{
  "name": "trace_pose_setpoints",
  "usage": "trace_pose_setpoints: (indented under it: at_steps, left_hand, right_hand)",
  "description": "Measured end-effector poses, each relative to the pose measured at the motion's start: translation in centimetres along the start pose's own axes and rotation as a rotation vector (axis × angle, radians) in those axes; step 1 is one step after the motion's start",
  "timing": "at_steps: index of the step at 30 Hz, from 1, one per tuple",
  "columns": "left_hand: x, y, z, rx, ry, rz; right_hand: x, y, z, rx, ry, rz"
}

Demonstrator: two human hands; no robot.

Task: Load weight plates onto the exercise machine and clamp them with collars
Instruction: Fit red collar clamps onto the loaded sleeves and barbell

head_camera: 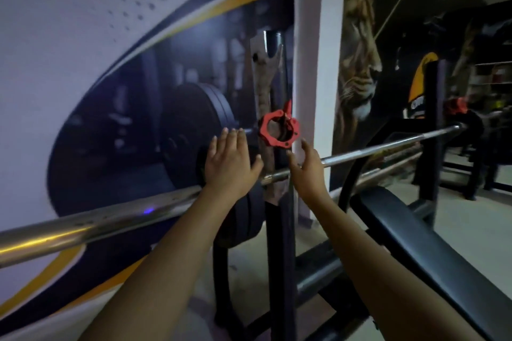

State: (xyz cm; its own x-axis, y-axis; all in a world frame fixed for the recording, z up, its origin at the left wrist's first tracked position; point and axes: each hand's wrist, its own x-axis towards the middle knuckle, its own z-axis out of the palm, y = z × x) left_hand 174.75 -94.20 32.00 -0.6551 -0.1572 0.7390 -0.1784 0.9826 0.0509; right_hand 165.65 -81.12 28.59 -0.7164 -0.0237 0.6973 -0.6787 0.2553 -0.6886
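Flat left hand (231, 160) presses the heavy plate (240, 223). Open right hand (306, 171) should grab the light, hard collar (278, 130) at 11 o'clock, by its ring.

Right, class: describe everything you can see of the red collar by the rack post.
The red collar is a ring of what looks like hard plastic, with a lobed outer edge, small dark screws and a dark inner lining. A red lever sticks up from its top. It sits tilted in front of the rack post, above the bar, not on it; what holds it up cannot be seen. The right hand is just beneath it, fingers curved; contact is unclear.
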Motion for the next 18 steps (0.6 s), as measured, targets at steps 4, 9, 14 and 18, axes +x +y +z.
trace_pose_setpoints:
  at_steps: [4,9,14,18]
  left_hand:
    - [0.3,0.1,0.5,0.096,-0.062,-0.006]
    - [0.4,0.1,0.7,0.107,-0.050,-0.012]
    - [0.3,0.1,0.6,0.110,-0.038,-0.003]
    - [0.2,0.1,0.7,0.112,-0.046,-0.003]
  right_hand:
    - [2.7,1.0,1.6,0.305,-0.084,0.324]
    - [4.5,1.3,3.1,0.672,-0.208,0.487]
    - [5.3,0.8,2.9,1.034,-0.170,0.619]
    - [5.7,0.6,2.1,1.162,-0.120,0.679]
